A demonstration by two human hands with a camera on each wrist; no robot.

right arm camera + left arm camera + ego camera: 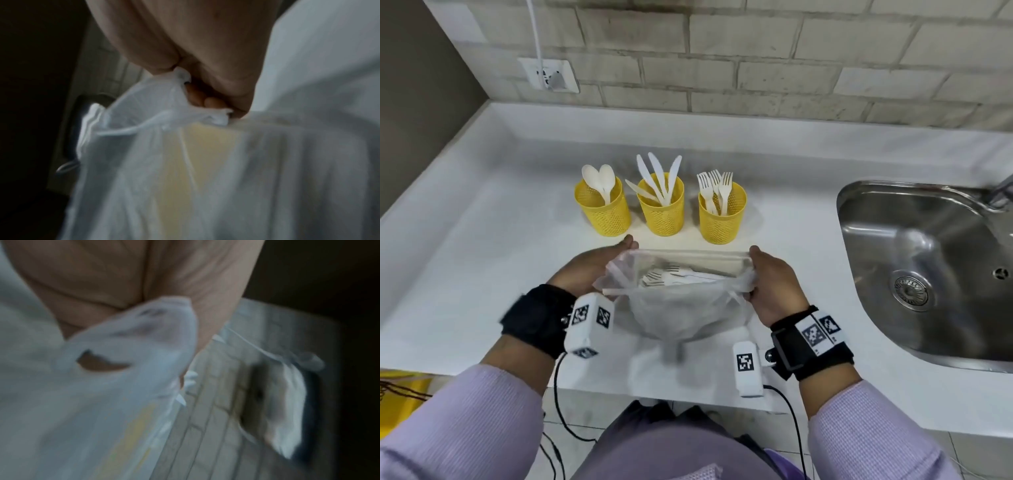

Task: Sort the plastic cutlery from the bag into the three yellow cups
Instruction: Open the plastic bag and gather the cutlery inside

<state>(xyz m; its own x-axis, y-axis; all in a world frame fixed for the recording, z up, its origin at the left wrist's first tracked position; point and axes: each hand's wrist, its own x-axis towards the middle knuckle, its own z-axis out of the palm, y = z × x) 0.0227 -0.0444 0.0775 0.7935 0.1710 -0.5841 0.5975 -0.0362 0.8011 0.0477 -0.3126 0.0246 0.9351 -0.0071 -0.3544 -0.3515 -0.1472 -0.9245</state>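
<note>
We are gripping the bag (681, 301) with our left hand (589, 270) and right hand (774, 287), stretching its mouth wide so the remaining forks (664, 275) are showing.

The head camera is looking down over the counter (482, 240); both wrist cameras are peering close along the palms — all sharing the bag (688, 308).
</note>
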